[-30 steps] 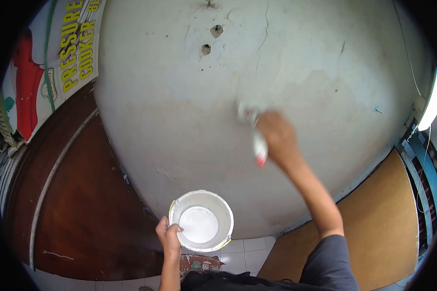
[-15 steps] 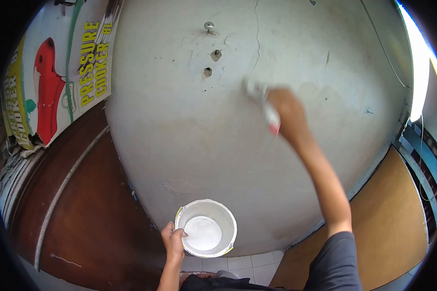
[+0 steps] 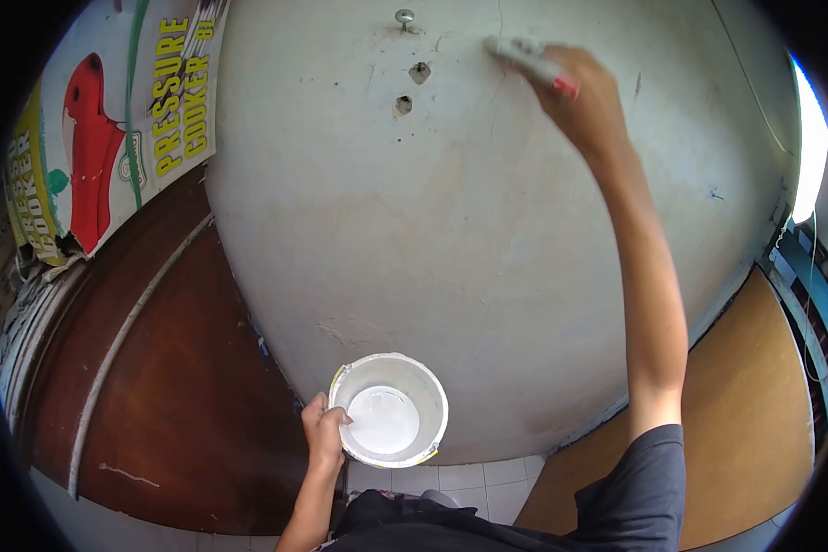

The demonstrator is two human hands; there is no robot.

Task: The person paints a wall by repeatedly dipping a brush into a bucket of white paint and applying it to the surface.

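Wall: the cracked, stained white plaster wall (image 3: 451,230) is taking paint.
Right hand (image 3: 589,106): gripping the red-tipped, paint-caked brush (image 3: 529,60); lighter, even strokes would suit.
Left hand (image 3: 325,432): clutching the white plastic paint bucket (image 3: 388,409) level.

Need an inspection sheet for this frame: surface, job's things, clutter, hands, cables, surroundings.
Surface: off-white plaster wall, cracked and stained, two small holes, metal hook above them.
Job's things: white plastic bucket holding white paint; paint-smeared brush with red-tipped handle, bristles on the wall.
Clutter: nothing seen.
Hands: left hand grips the bucket rim; right hand raised high, closed on the brush.
Cables: thin wire down the wall at right.
Surroundings: dark brown wooden panel, pressure cooker poster, white floor tiles, light brown board.
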